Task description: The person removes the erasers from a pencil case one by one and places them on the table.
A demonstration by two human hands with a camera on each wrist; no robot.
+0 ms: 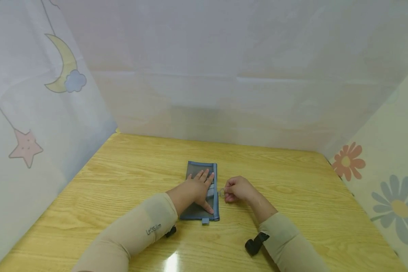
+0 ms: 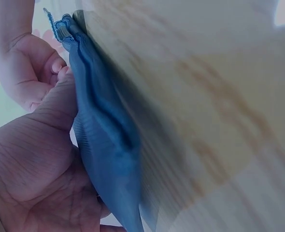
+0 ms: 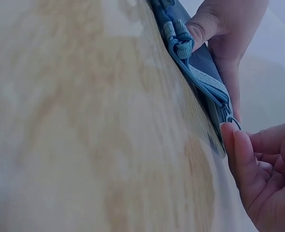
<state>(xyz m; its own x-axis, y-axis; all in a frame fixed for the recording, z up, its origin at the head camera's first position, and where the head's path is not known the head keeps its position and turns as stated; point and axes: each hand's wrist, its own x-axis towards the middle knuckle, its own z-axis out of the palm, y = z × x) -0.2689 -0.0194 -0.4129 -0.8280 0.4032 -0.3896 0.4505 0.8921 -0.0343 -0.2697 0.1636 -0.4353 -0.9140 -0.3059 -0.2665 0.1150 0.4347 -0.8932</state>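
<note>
A dark blue-grey zip pouch (image 1: 192, 214) with a see-through panel and blue edging lies flat on the wooden table. My left hand (image 1: 197, 189) rests on it with fingers spread, the thumb near the zipped right edge. Beside that edge, my right hand (image 1: 237, 189) pinches the ring-shaped zip pull (image 3: 236, 123) between thumb and fingertips. In the right wrist view the zip (image 3: 200, 82) parts towards the near end, with the slider up by the right fingers. A paler patch (image 1: 210, 192) shows beside the left hand. A small fabric tab (image 1: 205, 221) sticks out at the near end.
The yellow wood-grain table (image 1: 129, 170) runs back to a pale hanging sheet (image 1: 224, 94). Printed sheets stand at both sides, with a moon (image 1: 66, 56) at left and flowers (image 1: 399, 207) at right. Dark wrist straps hang below both sleeves.
</note>
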